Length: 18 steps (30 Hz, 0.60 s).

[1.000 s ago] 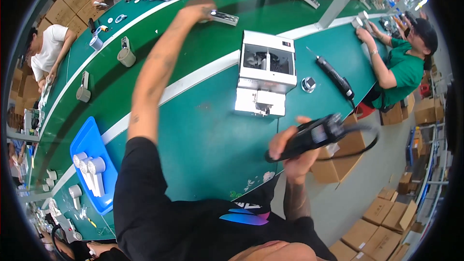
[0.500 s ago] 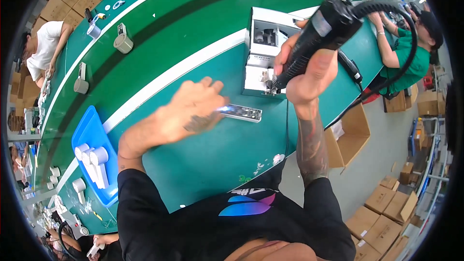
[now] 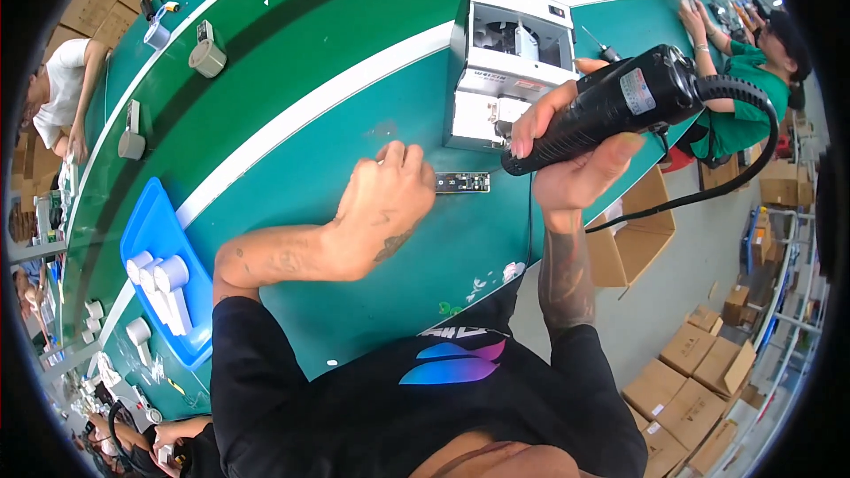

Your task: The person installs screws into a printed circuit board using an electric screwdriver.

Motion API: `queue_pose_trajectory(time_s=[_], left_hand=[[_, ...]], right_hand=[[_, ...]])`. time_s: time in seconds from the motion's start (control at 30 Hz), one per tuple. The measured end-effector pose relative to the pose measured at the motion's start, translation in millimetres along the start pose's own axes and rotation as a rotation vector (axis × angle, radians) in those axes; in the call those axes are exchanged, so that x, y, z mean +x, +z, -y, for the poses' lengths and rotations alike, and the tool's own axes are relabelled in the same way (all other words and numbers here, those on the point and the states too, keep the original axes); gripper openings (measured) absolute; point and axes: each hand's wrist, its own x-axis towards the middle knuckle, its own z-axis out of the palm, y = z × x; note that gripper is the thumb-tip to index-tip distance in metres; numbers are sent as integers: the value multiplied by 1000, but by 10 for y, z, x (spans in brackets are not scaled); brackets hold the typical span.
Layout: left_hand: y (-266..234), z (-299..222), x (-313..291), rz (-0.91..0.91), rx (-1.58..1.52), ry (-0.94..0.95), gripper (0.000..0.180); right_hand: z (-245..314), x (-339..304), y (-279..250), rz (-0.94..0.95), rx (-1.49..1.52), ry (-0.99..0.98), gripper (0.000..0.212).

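Circuit-board piece (image 3: pixel 463 182), slim and face up, is at the middle of the green table (image 3: pixel 354 323), its left end hidden under the left hand (image 3: pixel 381 208), whose curled fingers grip it; whether it touches the tabletop, I cannot tell. To its right, the right hand (image 3: pixel 564 184) is wrapped round a black corded power tool (image 3: pixel 611 106), held tilted. Just beyond stands a white machine (image 3: pixel 513 78). Farther left, a blue tray (image 3: pixel 144 223) holds white round-headed parts (image 3: pixel 168 288); right of the table sits an open cardboard box (image 3: pixel 651 243).
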Motion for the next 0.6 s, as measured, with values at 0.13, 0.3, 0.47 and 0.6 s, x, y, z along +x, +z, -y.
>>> queue_pose_trajectory(time_s=[0.13,0.3,0.47,0.6], left_hand=[[4,-1,-4,-5,16,1,14],[-2,26,-15,10,-18,12,14],[13,40,-22,-3,-53,23,14],[16,56,-1,6,-44,32,14]], right_hand=[[-80,2,-16,21,-2,13,90],[-103,-10,-19,21,16,7,88],[-52,-42,-24,-15,76,17,89],[-131,-59,-55,44,-3,65,88]])
